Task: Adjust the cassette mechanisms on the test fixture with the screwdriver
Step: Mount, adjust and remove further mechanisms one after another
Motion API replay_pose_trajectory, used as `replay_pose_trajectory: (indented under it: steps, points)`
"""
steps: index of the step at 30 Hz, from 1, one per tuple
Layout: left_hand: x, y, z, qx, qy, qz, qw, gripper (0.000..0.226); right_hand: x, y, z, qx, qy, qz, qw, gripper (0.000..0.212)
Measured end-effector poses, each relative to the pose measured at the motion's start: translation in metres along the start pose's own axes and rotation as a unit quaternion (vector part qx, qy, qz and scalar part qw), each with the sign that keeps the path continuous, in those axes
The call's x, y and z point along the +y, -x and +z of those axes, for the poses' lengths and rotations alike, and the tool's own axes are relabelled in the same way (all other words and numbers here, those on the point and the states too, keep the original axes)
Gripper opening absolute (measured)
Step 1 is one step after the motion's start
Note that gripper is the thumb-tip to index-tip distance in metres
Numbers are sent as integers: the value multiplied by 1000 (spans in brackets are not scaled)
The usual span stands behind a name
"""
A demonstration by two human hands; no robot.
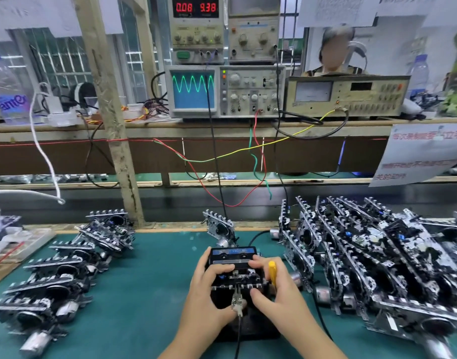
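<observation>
mechanism (pixel 237 277) with cassette (pixel 232 255) on fixture (pixel 248 325), between both hands | left hand (pixel 209 291) grips its left side | right hand (pixel 274 286) grasps yellow screwdriver (pixel 272 271), thumb on mechanism | mechanism stacks (pixel 377 255) right of right hand, more (pixel 66 265) left of left hand

Only the person's two forearms and hands are in view, rising from the lower edge below the black test fixture (pixel 244 330). Both forearms are bare up to the frame edge; no sleeve covers them. The left hand (pixel 209 288), left of the fixture, carries no glove, ring or watch. The right hand (pixel 276 286), right of the fixture, is bare too. The fingernails are short and without polish.
</observation>
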State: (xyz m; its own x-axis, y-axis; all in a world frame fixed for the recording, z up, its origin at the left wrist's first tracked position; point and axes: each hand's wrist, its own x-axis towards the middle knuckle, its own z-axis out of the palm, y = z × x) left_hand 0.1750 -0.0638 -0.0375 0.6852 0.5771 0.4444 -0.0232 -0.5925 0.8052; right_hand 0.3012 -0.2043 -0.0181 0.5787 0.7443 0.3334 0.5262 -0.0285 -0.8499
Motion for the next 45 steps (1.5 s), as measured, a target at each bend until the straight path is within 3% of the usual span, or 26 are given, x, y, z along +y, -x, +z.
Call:
replay_pose_trajectory:
  steps: [22, 45]
  points:
    - [-8, -3, 6, -9, 32, -11, 999, 76, -11, 4, 2, 19, -28, 57, 998, 37]
    - [-3, -3, 5, -22, 34, -24, 999, 78, -10, 5, -1, 3, -21, 39, 999, 38]
